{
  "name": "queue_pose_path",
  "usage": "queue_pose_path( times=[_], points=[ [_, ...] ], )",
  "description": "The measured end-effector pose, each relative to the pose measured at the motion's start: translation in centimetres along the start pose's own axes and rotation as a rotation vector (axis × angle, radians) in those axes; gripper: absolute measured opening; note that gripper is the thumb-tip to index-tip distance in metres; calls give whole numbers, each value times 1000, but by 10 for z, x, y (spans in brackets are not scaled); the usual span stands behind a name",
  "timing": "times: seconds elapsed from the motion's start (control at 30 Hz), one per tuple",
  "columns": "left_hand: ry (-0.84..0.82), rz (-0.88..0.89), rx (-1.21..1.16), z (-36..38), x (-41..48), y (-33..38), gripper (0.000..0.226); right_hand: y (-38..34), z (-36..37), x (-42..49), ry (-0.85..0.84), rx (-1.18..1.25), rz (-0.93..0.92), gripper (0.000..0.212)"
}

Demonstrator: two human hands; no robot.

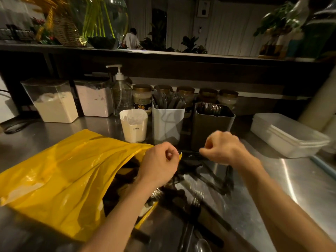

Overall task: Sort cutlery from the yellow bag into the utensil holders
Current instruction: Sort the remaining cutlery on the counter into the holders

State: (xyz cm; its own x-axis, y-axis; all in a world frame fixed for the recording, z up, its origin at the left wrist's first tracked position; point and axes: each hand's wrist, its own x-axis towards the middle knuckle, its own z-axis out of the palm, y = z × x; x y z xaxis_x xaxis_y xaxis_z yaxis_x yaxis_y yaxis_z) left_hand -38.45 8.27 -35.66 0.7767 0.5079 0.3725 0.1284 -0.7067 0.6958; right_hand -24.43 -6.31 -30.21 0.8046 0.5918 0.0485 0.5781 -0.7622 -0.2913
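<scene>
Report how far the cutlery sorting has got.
Done: the white holder and grey holder already hold cutlery. In hand: the left hand pinches the yellow bag open; the right hand is curled, contents unclear. Left: loose forks on the counter, more inside the bag.

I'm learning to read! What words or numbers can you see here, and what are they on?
"CROW" (third letter unclear): small label on the cream utensil holder.
Dark label on the jar behind it: too blurred to read.
Nothing else here can be read.
</scene>
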Motion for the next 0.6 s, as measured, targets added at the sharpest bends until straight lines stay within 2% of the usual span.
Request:
queue_pose_path(
  times=[0.03, 0.13, 0.23, 0.27, 0.4, 0.6],
  points=[
    [-43, 45, 126, 4, -4, 0, 7, 5, 10, -8, -86, -72, 34, 22],
    [-196, 103, 421, 13, -13, -3, 26, 9, 28, -17, -195, -166, 50, 8],
    [-315, 38, 522, 17, -18, -3, 34, 9, 31, -15, -215, -159, 44, 6],
    [-327, 26, 539, 17, -18, -2, 33, 8, 31, -13, -230, -171, 31, 4],
    [-258, 24, 549, 19, -19, 0, 19, 5, 33, -12, -278, -180, 9, 21],
    [-229, 64, 552, 18, -18, -1, 18, 16, 7, -13, -396, -28, -49, 11]
  ],
)
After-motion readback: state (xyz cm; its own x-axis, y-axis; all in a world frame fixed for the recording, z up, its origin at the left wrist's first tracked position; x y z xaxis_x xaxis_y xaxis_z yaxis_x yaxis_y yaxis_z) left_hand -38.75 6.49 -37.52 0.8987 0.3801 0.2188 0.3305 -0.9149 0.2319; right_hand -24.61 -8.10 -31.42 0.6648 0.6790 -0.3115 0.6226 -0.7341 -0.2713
